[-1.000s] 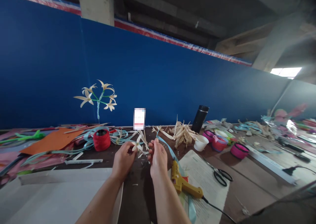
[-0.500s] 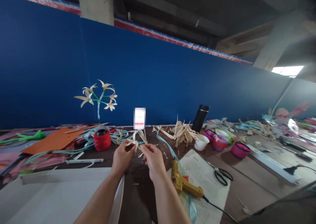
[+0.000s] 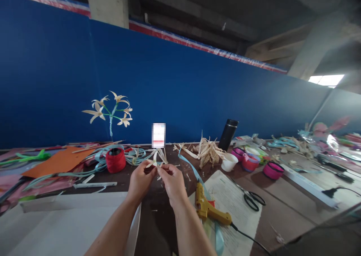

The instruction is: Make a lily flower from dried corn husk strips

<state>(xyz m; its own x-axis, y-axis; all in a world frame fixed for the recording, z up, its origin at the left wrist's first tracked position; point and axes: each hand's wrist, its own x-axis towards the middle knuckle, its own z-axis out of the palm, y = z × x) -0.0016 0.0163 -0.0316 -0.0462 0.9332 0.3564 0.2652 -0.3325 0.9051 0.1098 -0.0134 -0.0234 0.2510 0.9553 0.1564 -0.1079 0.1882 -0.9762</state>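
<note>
Above the brown tabletop, my left hand (image 3: 141, 179) and my right hand (image 3: 170, 180) come together with their fingertips touching or nearly so. Between them is a small pale husk flower (image 3: 154, 161), its narrow petals poking up above the fingers. My left hand pinches it from the left. The right thumb and fingers are closed at its base, which they hide. Just beyond lie loose pale husk strips (image 3: 161, 155). A finished spray of similar cream flowers (image 3: 112, 111) on green stems stands at the back left.
A yellow glue gun (image 3: 211, 209) rests on a printed sheet (image 3: 231, 199), with black-handled scissors (image 3: 252, 200) alongside. Behind are dried husks (image 3: 208, 150), a white cup (image 3: 229, 162) and a black flask (image 3: 228, 134). At left are a red spool (image 3: 116, 161) and a white box lid (image 3: 76, 222).
My hands have drawn closer together around the flower. Its petals have turned a little, and the right fingers now meet the left ones. The view has shifted slightly.
</note>
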